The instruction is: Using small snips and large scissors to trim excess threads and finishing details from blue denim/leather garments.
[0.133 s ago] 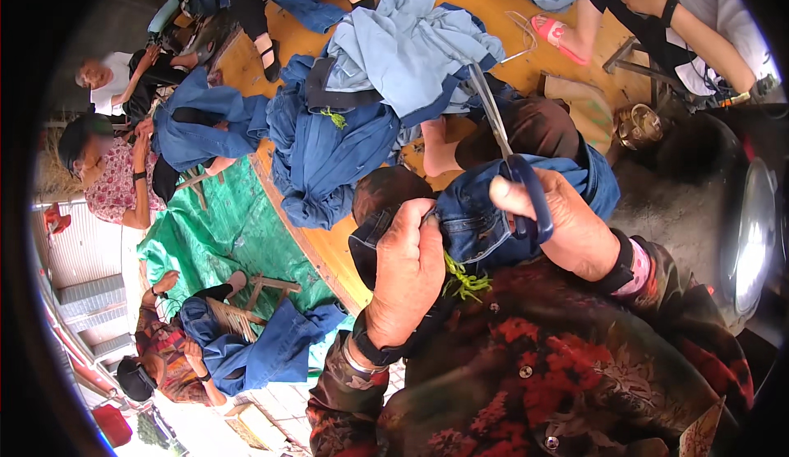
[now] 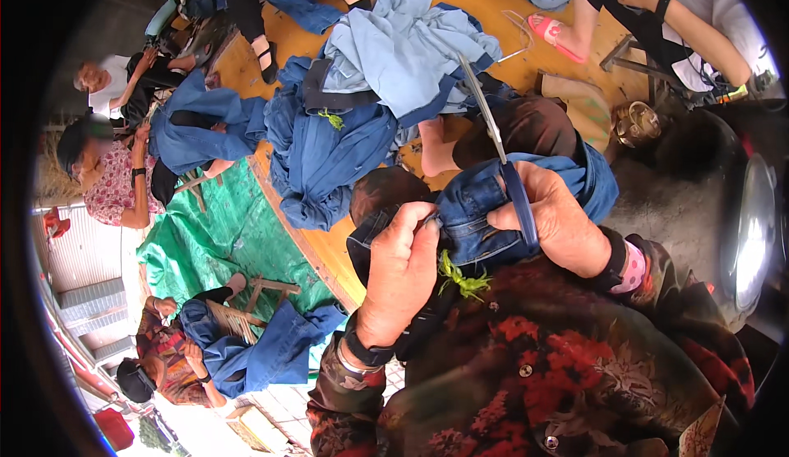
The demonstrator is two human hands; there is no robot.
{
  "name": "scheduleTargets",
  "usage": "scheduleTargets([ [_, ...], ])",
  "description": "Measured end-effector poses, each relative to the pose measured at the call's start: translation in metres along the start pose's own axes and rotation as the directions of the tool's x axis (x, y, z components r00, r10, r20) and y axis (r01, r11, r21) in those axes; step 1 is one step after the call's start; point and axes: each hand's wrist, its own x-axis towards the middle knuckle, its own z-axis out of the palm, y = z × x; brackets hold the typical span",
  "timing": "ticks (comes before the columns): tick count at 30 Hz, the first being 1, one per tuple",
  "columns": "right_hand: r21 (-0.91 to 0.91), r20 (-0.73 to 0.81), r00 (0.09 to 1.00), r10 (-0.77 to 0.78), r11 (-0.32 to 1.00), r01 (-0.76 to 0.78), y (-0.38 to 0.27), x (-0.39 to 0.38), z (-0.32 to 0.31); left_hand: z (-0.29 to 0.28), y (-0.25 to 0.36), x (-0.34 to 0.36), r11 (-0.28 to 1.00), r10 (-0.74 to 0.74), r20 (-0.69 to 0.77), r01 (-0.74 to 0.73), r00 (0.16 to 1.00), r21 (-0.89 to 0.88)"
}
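Note:
A pair of blue jeans-like denim (image 2: 472, 202) lies bunched across my lap. At its left edge my left hand (image 2: 403, 268) is closed in a pinch on the cloth. My right hand (image 2: 567, 223) holds scissors (image 2: 486, 112) with dark blue handles; the long blades point up and away, seen nearly edge-on. The right thumb tip rests against the denim, beside a seam. Bright green strands (image 2: 464, 276) hang just below the denim, between my hands. What lies right at the left fingertips is too small to make out.
A heap of denim (image 2: 333, 157) with a pale blue garment (image 2: 403, 50) on top lies ahead on the orange board floor (image 2: 329, 260). Several people sit around with denim. A green tarp (image 2: 222, 219) spreads at left; a metal bowl (image 2: 637, 124) stands at right.
The scissors have turned more edge-on in my right hand, and their blades have shifted slightly left. My right thumb has moved down onto the denim. The left hand keeps its pinch.

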Motion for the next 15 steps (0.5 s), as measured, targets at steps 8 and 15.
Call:
scheduleTargets([
  [8, -0.103, -0.044, 0.989, -0.143, 0.985, 0.138, 0.008, -0.003, -0.003, -0.014, -0.007, -0.007, 0.508, -0.384, 0.342, 0.505, 0.858, -0.698],
  [15, -0.2, 0.064, 0.974, -0.216, 0.954, 0.224, 0.014, 0.017, 0.004, 0.014, -0.012, -0.019, 0.182, -0.24, 0.472, 0.517, 0.848, -0.836],
])
